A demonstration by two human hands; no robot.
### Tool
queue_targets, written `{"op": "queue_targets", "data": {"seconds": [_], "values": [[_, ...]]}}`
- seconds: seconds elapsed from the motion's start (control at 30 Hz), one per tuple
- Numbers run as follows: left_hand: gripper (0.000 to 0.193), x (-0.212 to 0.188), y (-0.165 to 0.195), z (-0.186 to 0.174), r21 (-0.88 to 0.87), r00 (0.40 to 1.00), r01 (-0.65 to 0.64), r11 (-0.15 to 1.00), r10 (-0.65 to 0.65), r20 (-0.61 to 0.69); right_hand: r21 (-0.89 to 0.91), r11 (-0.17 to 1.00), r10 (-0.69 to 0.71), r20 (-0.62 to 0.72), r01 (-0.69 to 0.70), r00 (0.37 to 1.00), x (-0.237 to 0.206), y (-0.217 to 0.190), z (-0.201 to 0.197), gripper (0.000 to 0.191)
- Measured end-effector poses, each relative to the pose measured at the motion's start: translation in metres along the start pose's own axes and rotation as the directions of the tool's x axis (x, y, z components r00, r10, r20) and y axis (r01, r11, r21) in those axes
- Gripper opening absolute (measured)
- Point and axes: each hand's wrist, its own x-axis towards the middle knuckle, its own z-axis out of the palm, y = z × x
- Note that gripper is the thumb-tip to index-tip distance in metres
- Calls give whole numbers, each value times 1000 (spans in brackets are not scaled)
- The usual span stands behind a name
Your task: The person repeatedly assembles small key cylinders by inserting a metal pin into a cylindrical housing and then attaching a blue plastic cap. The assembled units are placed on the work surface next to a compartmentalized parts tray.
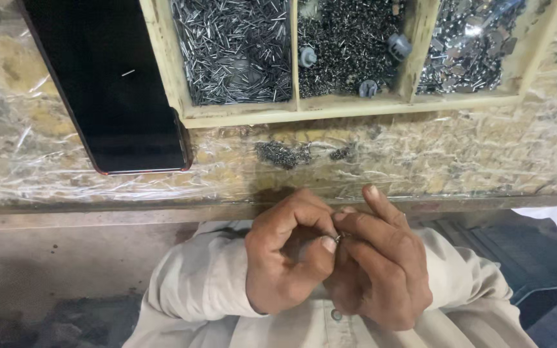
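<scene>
A small metal piece [338, 238] is pinched between the fingertips of the left hand [288, 258] and the right hand [381, 267], just below the table edge and above the lap. Only a tiny, shiny, grey part of it is seen, where thumb and fingers meet; the rest is hidden by the fingers, so its full shape cannot be told. It is held close against both hands, in the narrow gap between them

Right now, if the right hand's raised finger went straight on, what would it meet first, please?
Probably the bench edge just beyond the right hand, then the small pile of metal bits; depth is hard to judge.
</scene>
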Motion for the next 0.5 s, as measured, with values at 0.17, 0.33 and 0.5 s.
{"op": "queue_targets", "data": {"seconds": [0.17, 0.33, 0.5], "values": [[7, -8, -6, 12, -331, 987, 147, 932, -158, -8, -20, 999, 38, 40, -37, 998, -6, 2, -1, 9], [6, -12, -12, 20, -393, 986, 150, 907, -169, -12, 105, 993, -49, -41, 54, 998, -29, 18, -8, 10], [6, -13, -12, 26, -323, 987, 128, 938, -152, -53, 83, 992, -85, -150, 98, 985, -38, 24, 0, 9]]}}
